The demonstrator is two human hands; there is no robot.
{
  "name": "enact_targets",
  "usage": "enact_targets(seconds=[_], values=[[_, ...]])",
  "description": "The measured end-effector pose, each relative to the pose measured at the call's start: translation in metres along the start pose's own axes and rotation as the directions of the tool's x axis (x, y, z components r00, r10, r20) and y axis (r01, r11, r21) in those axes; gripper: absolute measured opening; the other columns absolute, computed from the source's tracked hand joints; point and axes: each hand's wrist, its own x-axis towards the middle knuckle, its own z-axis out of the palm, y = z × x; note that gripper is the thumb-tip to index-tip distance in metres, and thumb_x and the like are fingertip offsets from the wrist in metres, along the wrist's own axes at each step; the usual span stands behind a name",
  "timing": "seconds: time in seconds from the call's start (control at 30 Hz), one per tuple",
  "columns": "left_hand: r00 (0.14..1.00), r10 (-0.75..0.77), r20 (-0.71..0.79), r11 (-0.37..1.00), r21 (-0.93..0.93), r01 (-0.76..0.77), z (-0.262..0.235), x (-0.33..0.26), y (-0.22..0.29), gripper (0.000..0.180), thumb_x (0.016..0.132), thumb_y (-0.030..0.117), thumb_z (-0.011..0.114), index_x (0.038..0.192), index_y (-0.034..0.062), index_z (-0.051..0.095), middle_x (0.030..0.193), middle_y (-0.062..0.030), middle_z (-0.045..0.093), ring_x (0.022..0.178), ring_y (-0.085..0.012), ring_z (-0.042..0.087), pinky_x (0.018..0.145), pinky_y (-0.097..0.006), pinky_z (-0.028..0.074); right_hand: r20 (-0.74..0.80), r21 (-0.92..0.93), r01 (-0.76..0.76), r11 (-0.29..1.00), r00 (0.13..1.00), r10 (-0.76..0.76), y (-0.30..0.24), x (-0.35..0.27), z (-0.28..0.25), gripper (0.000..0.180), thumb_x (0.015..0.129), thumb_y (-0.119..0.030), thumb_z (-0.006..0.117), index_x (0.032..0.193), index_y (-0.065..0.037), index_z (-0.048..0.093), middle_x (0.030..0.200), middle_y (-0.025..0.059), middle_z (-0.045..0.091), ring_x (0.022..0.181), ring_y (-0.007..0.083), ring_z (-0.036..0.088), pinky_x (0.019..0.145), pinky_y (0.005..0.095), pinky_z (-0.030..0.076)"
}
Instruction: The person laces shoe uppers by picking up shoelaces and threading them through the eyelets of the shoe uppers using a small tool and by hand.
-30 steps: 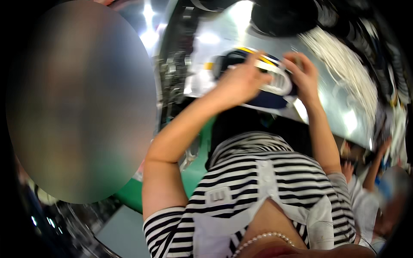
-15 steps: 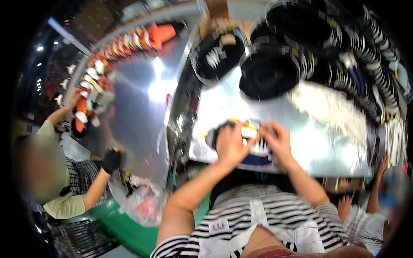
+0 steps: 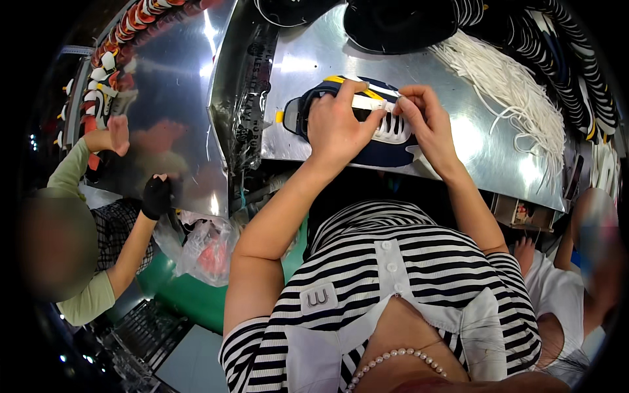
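A navy shoe upper [image 3: 384,156] with white eyelet strips and yellow trim lies on its side on the metal tabletop [image 3: 472,131] in front of me. My left hand [image 3: 337,128] wraps over its heel side, thumb pressed along the white eyelet part. At the far end of the eyelet row, my right hand [image 3: 426,128] has thumb and index finger pinched together. The fingertips hide whatever is between them. To the right spreads a pile of white shoelaces [image 3: 504,85].
Black rounded uppers [image 3: 400,26] stand at the table's far edge, with stacked rows of uppers [image 3: 563,72] at the far right. A co-worker's black-gloved hand [image 3: 157,196] rests by the left metal table [image 3: 180,118]. Another person [image 3: 557,295] sits at the right.
The whole view has shifted, so the table sits higher in the picture and looks sharper. Both my hands stay on the shoe upper. The co-worker's bare hand has moved off the red-and-white pieces.
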Motion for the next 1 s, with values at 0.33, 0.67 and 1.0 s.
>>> enact_targets(seconds=[0.33, 0.67, 1.0], values=[[0.999, 0.0, 0.044, 0.999, -0.032, 0.002, 0.0, -0.023, 0.006, 0.046, 0.07, 0.031, 0.079, 0.108, 0.0094, 0.063, 0.092, -0.0129, 0.068, 0.083, -0.0322, 0.06, 0.077, -0.042, 0.047, 0.064, -0.265, 0.065, 0.962, 0.997, -0.049, -0.001, -0.033, -0.01, 0.014, 0.091, -0.014, 0.062, 0.096, -0.001, 0.06, 0.08, 0.0132, 0.069, 0.073, 0.0247, 0.069, 0.066, 0.031, 0.051], [0.996, -0.039, 0.083, 0.88, -0.469, 0.074, 0.002, -0.022, -0.004, 0.034, 0.079, 0.017, 0.07, 0.109, 0.0056, 0.058, 0.076, -0.0162, 0.066, 0.065, -0.0349, 0.062, 0.065, -0.043, 0.048, 0.279, -0.591, 0.245, 0.768, 0.956, -0.09, -0.015, -0.004, -0.005, 0.009, 0.086, -0.014, 0.061, 0.087, -0.006, 0.059, 0.067, 0.0102, 0.065, 0.065, 0.0293, 0.065, 0.056, 0.0397, 0.047], [0.98, -0.083, 0.181, 0.899, -0.411, 0.152, 0.0, -0.019, -0.01, 0.033, 0.084, 0.003, 0.063, 0.116, -0.0002, 0.054, 0.091, -0.0098, 0.067, 0.072, -0.0108, 0.063, 0.065, -0.024, 0.05, 0.223, -0.713, 0.298, 0.635, 0.955, -0.197, 0.001, 0.0, 0.023, 0.017, 0.086, -0.017, 0.061, 0.091, -0.003, 0.053, 0.077, 0.0127, 0.065, 0.068, 0.0322, 0.065, 0.057, 0.0416, 0.048]])
